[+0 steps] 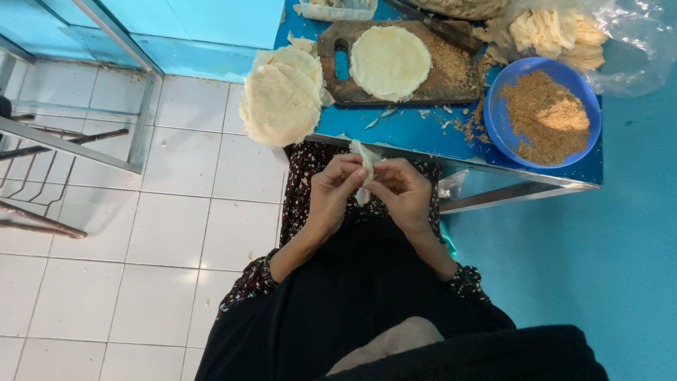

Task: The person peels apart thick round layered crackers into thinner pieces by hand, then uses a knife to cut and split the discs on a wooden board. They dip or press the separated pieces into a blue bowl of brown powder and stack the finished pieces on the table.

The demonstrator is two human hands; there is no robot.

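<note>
Dough piece (365, 169), thin and pale, is sitting between my two hands, near me, just in front of the blue table (416, 134). I am pinching it with my left hand (331, 194) and my right hand (403, 194), fingers closed on it. On the table, a round flat dough (390, 62) is lying on a wooden board (444, 81). A stack of dough rounds (282, 99) is hanging over the left edge. A blue bowl (502, 127) of brown crumbs is sitting on the right.
</note>
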